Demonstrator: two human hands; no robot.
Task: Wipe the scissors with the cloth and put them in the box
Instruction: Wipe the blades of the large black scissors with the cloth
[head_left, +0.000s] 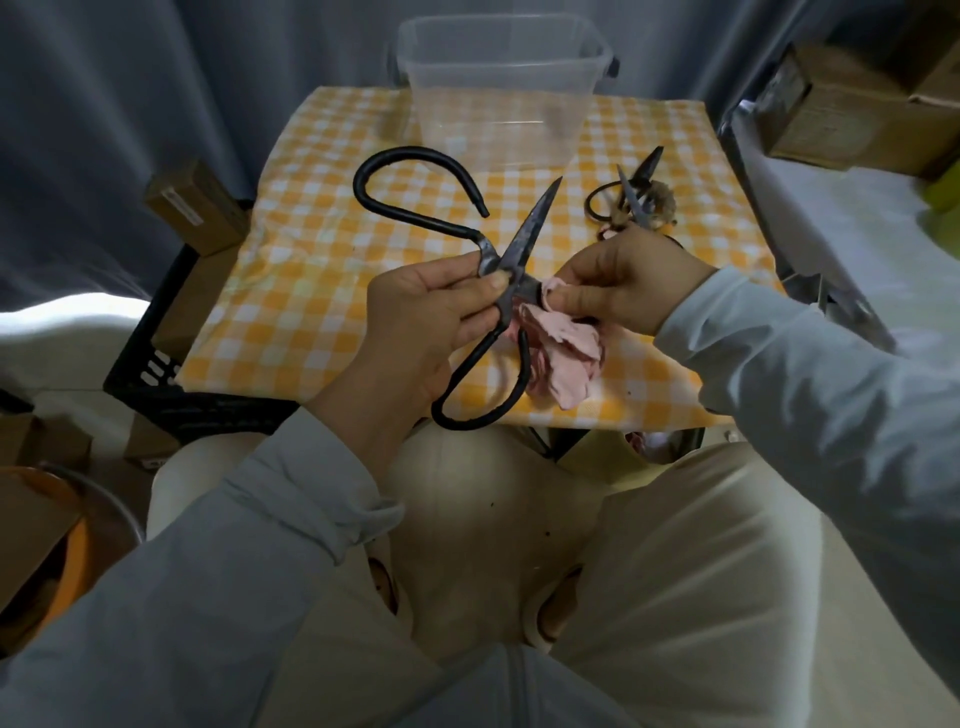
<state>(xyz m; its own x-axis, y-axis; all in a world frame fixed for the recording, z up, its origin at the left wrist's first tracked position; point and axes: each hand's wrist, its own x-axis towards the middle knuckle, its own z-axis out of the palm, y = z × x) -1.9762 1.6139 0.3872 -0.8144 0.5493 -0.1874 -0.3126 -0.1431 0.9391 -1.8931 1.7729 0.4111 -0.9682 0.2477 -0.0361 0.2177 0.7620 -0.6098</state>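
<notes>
Large black scissors (524, 234), blades spread, are held above the near edge of the checked counter (311, 260) by the left grip (415, 306) clasping the pivot, while the right grip (623, 280) pinches a pink cloth (566, 353) against them, the clear box (498, 78) standing at the far edge.

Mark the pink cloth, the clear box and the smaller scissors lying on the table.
pink cloth (566, 340): head view, hanging folds.
clear box (498, 117): head view, front wall.
smaller scissors (633, 197): head view, near blade.
</notes>
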